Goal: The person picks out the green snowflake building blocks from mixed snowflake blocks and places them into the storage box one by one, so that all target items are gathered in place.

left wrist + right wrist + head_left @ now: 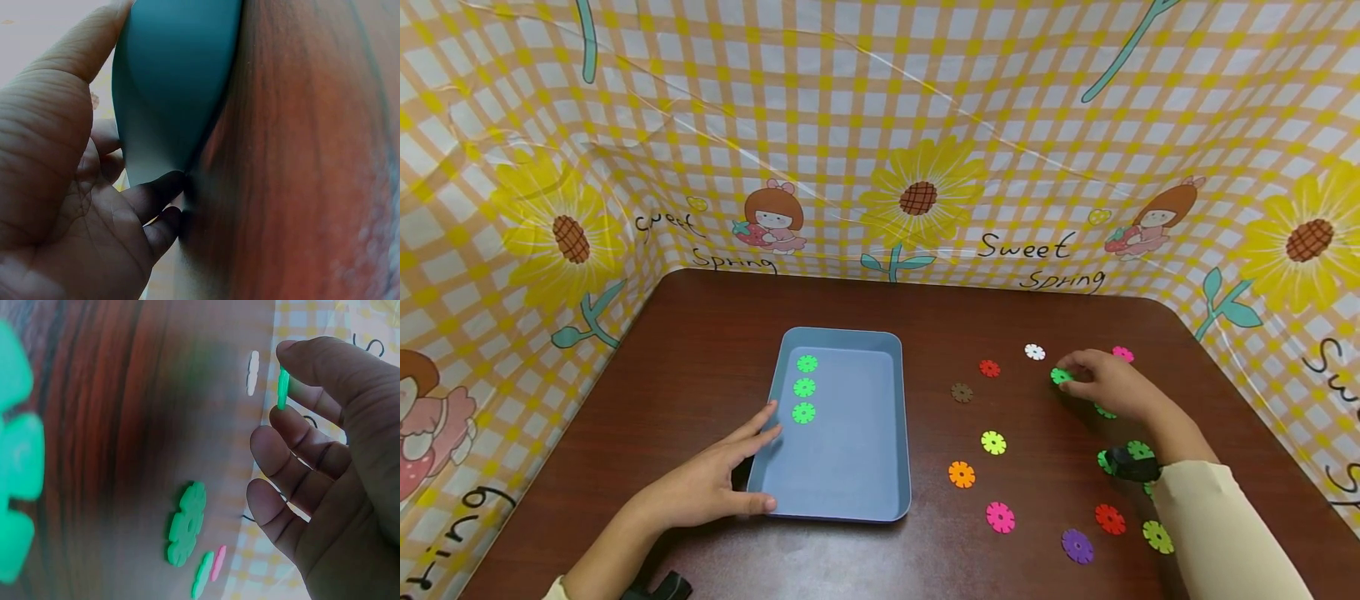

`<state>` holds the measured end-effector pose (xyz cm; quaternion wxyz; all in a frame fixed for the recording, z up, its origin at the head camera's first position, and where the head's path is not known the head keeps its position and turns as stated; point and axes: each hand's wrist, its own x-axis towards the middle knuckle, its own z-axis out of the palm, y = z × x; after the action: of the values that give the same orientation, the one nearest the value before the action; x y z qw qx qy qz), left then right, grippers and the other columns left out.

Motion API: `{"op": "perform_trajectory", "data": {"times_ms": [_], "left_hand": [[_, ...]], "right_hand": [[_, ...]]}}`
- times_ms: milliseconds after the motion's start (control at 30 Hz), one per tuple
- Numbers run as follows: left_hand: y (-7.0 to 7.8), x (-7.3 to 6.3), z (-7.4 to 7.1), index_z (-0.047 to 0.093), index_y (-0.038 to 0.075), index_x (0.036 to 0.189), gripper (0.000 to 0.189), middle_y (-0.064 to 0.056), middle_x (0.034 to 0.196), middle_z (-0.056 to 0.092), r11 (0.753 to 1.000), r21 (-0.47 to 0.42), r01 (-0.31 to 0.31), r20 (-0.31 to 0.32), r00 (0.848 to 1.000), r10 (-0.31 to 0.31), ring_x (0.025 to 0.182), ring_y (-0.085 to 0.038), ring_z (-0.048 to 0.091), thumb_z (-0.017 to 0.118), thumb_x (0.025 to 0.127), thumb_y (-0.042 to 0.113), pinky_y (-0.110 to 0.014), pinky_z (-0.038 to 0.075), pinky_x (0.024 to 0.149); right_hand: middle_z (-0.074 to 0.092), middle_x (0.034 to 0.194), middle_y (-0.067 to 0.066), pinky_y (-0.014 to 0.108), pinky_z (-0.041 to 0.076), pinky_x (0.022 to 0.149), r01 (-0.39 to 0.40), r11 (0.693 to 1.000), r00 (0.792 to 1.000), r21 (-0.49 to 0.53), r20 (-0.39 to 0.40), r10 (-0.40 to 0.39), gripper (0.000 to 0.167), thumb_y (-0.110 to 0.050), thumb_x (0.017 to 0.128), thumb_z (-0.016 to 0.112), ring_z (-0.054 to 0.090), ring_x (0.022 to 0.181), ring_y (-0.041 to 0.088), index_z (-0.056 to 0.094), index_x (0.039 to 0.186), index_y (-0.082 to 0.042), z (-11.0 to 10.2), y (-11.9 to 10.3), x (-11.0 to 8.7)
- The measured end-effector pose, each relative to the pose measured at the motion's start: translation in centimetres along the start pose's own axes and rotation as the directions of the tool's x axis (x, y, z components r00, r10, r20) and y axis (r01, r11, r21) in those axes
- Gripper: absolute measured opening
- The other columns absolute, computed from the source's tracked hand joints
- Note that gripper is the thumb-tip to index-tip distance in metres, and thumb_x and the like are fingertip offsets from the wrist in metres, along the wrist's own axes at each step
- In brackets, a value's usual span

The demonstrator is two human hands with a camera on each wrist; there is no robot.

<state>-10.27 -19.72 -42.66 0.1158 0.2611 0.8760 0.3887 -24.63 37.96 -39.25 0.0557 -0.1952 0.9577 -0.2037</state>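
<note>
In the head view my right hand (1108, 385) pinches a green notched disc (1061, 377) between thumb and fingers, over the right side of the table. The right wrist view shows this green disc (283, 387) edge-on at the fingertips. My left hand (711, 483) rests spread at the near-left corner of a blue-grey tray (897, 433). Its fingers touch the tray's left rim and its thumb lies at the near corner. Inside the tray, three green discs (804, 387) lie in a column along the left side.
Loose discs lie right of the tray: white (1034, 352), brown (962, 392), orange (962, 474), purple (1077, 546), plus red, pink and yellow ones. Several green discs (1139, 450) lie under and beside the right forearm. A checked cloth (820, 100) hangs behind the table.
</note>
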Motion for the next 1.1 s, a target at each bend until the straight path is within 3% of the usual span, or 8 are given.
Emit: {"op": "perform_trajectory", "data": {"times_ms": [200,600,1100], "left_hand": [[0.0,0.0,0.0,0.033,0.005,0.155,0.094,0.001,0.166,0.007,1.0,0.001,0.001,0.001,1.0,-0.001,0.149,-0.028,0.017,0.075,0.084,0.051,-0.059,0.03,0.107],[0.1,-0.1,0.0,0.033,0.005,0.155,0.093,0.001,0.166,0.007,1.0,-0.004,0.002,0.0,1.0,-0.002,0.149,-0.029,0.016,0.076,0.085,0.05,-0.059,0.03,0.107],[0.1,-0.1,0.1,0.034,0.005,0.154,0.094,0.001,0.166,0.007,1.0,-0.008,0.006,-0.005,1.0,-0.006,0.149,-0.027,0.015,0.076,0.084,0.05,-0.058,0.03,0.108]], "right_hand": [[0.065,0.113,0.016,0.054,0.049,0.085,-0.011,1.0,1.0,0.001,-0.015,0.011,0.029,-0.015,0.093,0.071,0.061,0.103,0.036,0.065,0.116,0.001,0.1,-0.8,-0.1],[0.065,0.11,0.013,0.054,0.048,0.086,0.042,0.999,0.998,0.002,-0.05,-0.041,0.027,-0.015,0.091,0.074,0.06,0.099,0.032,0.067,0.113,-0.002,0.4,-2.8,0.1],[0.059,0.097,0.0,0.037,0.046,0.072,0.186,0.98,0.979,-0.069,-0.069,-0.191,0.023,-0.012,0.088,0.076,0.051,0.083,0.016,0.068,0.109,-0.007,0.5,-6.6,1.1]]}}
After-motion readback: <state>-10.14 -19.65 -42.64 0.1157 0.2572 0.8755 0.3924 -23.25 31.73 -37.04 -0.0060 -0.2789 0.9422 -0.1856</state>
